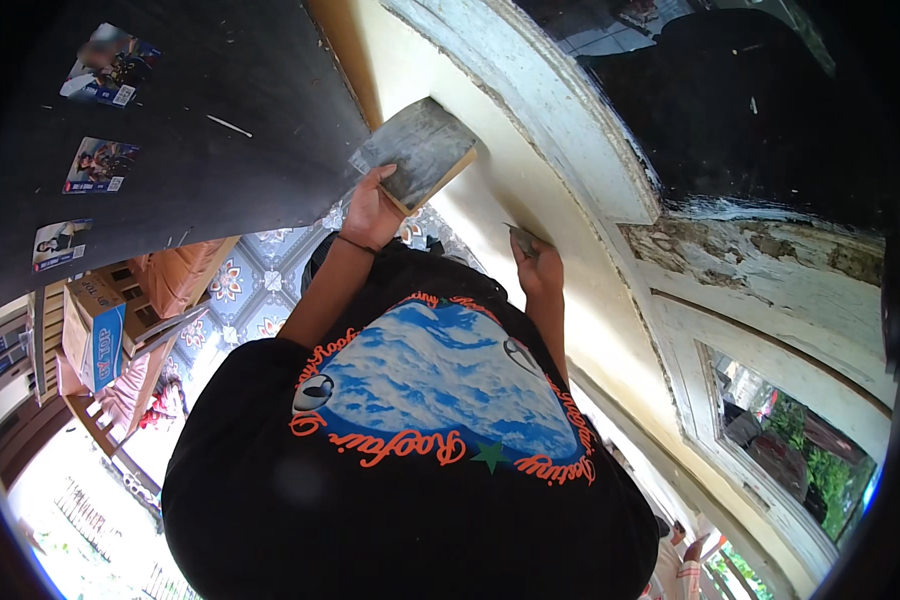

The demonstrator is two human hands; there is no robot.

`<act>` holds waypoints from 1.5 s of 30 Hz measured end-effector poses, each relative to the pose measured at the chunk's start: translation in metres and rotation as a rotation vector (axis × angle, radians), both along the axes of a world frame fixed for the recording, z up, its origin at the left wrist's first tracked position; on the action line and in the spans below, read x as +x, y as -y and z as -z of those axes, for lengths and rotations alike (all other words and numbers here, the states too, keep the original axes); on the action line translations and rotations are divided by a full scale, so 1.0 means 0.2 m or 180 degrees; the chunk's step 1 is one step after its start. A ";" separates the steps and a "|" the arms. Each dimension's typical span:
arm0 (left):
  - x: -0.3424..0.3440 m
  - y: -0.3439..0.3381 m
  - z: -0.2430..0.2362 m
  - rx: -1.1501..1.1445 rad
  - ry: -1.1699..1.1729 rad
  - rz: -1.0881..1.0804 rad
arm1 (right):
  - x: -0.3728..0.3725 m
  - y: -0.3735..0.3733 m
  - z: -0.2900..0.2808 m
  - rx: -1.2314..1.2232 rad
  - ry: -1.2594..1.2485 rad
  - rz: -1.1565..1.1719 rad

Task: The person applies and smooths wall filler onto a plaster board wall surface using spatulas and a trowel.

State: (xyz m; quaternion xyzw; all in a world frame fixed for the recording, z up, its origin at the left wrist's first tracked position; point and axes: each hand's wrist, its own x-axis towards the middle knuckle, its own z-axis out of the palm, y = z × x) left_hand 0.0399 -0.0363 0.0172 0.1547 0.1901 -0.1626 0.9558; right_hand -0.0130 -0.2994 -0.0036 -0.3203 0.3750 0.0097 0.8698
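My left hand (370,215) is closed on the near edge of a flat, grey-smeared board (417,150), thumb on top. The board has a pale tan side edge, and its far end is close to the cream wall (490,150). To the right, my right hand (540,265) is closed around a small, thin grey piece (522,236) that looks like a scraper blade. Its tip points toward the wall; whether it touches cannot be told. The fingers of that hand partly cover the piece.
A dark panel (240,80) with several picture cards spans the upper left. Beyond it are patterned floor tiles (265,280) and wooden furniture bearing a blue-and-brown box (105,335). Peeling white window framing (610,150) borders the wall. Another person's sleeve (687,578) shows lower right.
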 end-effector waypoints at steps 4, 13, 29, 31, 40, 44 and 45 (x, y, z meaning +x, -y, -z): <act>0.04 -0.07 0.00 0.0160 -0.0111 -0.0023 | 0.08 -0.13 -0.19 0.0015 0.0119 -0.0178; 0.10 -0.27 0.02 0.0114 -0.0104 -0.0171 | 0.22 -0.37 -0.30 -0.0373 0.0129 -0.0835; 0.24 -0.61 0.07 0.0084 0.0031 -0.0055 | 0.65 -0.65 -0.01 0.0080 -0.0333 -0.0848; 0.26 -0.67 0.09 0.0258 0.0157 0.0103 | 0.70 -0.74 -0.21 0.0031 -0.0115 -0.0972; 0.30 -0.81 0.23 0.1072 0.0544 0.0522 | 0.85 -0.93 -0.12 0.0055 -0.0040 -0.1045; 0.31 -0.84 0.12 0.0840 0.0271 0.0731 | 0.93 -0.97 -0.19 0.0290 0.0224 -0.1167; 0.30 -0.85 0.23 0.1311 0.0652 0.0743 | 0.94 -1.01 -0.13 0.0240 0.0230 -0.1216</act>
